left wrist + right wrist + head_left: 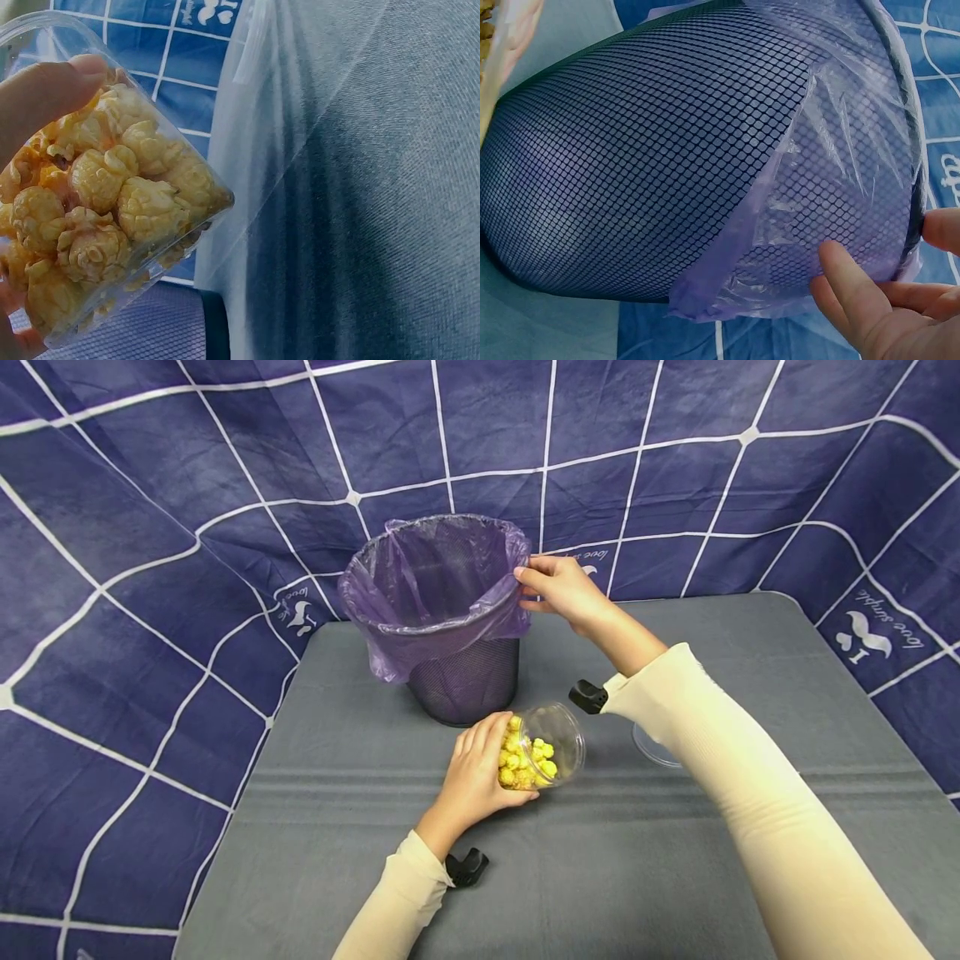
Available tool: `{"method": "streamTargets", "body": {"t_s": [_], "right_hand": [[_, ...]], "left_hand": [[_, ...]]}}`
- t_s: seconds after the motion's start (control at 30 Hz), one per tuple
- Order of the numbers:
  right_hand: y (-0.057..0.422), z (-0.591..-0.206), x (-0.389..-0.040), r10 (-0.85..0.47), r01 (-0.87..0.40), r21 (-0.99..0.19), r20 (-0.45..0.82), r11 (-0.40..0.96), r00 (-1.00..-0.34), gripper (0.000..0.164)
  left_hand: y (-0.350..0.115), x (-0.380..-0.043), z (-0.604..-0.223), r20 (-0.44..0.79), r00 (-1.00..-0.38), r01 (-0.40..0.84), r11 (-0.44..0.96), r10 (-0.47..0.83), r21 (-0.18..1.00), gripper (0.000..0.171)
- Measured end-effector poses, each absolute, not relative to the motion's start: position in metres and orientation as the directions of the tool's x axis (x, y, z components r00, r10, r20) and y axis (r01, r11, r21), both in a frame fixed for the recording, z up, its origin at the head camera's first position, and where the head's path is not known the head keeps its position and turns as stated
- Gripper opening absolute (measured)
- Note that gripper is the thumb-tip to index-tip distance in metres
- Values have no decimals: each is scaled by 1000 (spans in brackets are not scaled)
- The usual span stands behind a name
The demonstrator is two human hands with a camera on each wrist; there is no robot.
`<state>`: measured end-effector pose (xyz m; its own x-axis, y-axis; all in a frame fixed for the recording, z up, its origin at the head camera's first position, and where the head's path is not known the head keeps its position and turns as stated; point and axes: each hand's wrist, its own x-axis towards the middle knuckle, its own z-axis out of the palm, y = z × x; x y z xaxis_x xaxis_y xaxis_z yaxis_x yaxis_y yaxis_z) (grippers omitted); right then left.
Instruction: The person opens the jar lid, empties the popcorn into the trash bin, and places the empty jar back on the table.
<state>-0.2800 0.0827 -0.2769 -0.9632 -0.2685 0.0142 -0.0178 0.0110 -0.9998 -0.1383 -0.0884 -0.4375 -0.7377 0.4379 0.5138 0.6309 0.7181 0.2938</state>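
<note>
My left hand (474, 777) grips a clear plastic jar (567, 745), tipped on its side just above the grey table with its mouth toward the right. Yellow popcorn (97, 187) fills its lower part, some of it lying near the mouth. Behind the jar stands a black mesh trash can (480, 681), lined with a thin purple plastic bag (401, 652) folded over the rim. At the can's right rim my right hand (566, 592) pinches the edge, thumb over the top and fingers against the bag outside, as the right wrist view shows.
A round clear lid (654, 748) lies on the table, partly hidden by my right sleeve. The grey cloth-covered table (337, 827) is backed by a blue cloth (495, 435) with white grid lines, close behind the trash can.
</note>
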Motion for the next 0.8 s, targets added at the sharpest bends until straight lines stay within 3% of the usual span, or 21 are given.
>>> {"method": "streamTargets", "body": {"t_s": [0.17,0.37,0.47,0.8], "right_hand": [[81,-277,-280,-266,-10,-1000,14,-16,-964,19],[81,-277,-280,-268,13,-999,-5,-30,-963,25],[81,-277,-280,-266,9,-1000,-1,-30,-964,19],[81,-278,-280,-263,7,-999,6,-49,-965,13]], "left_hand": [[-94,-136,-434,537,-746,611,725,394,317,104],[-102,-133,-423,570,-741,604,724,356,333,106],[-106,-131,-413,585,-739,601,720,335,348,106],[-113,-126,-374,707,-653,674,635,272,377,104]]}}
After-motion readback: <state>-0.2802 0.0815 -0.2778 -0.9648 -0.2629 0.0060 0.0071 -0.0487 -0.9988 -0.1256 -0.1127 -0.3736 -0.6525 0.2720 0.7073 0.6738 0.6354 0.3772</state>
